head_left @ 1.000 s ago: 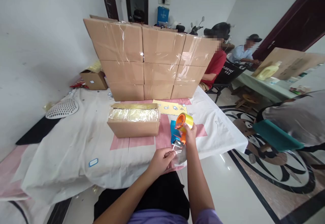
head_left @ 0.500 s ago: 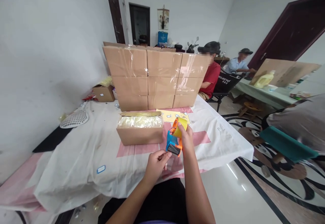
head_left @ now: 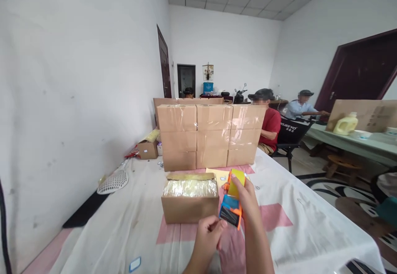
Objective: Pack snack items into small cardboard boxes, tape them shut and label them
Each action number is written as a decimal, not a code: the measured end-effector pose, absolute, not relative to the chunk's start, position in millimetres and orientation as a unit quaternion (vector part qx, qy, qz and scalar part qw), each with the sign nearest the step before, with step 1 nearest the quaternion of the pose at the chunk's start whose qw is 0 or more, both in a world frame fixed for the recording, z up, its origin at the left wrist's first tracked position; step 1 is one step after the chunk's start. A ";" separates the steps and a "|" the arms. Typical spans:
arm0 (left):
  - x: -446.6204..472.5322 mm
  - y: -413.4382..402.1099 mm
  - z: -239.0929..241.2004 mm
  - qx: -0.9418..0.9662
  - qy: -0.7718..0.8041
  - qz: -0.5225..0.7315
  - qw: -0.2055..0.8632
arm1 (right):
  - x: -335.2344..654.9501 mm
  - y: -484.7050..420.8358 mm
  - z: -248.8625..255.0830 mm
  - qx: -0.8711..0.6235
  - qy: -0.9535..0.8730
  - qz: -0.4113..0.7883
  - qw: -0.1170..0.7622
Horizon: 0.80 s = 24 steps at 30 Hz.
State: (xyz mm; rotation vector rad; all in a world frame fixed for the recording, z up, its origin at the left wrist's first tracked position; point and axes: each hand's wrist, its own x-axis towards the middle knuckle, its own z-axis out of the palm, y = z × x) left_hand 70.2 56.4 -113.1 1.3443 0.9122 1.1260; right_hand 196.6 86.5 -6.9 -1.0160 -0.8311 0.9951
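My right hand [head_left: 247, 199] grips an orange and blue tape dispenser [head_left: 231, 210] with a yellowish tape roll [head_left: 236, 178], held just above the table. My left hand [head_left: 208, 234] pinches the loose end of the clear tape right below the dispenser's blade. Just left of the dispenser sits an open cardboard box [head_left: 190, 201] filled with clear-wrapped yellowish contents.
A wall of taped cardboard boxes [head_left: 211, 140] stands at the far end of the cloth-covered table [head_left: 130, 228]. A white perforated scoop [head_left: 113, 181] and a small open box [head_left: 148, 147] lie at the left. Two seated people [head_left: 270, 121] work at the right, near another table [head_left: 350, 141].
The view has tilted upward, showing more of the room. My hands with the tape dispenser have come closer to the open box and sit lower in view.
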 end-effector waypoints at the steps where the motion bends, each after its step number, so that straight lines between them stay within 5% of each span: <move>1: 71.3 60.5 -113.2 0.571 0.383 0.472 0.551 | 197.4 88.8 -5.0 -0.450 -0.367 0.445 0.681; 13: 72.1 72.9 -140.9 0.618 0.390 0.473 0.492 | 210.9 97.0 -38.0 -0.462 -0.301 0.442 0.708; 24: 92.5 69.4 -168.2 0.535 0.394 0.428 0.613 | 223.7 86.8 -42.4 -0.478 -0.282 0.449 0.700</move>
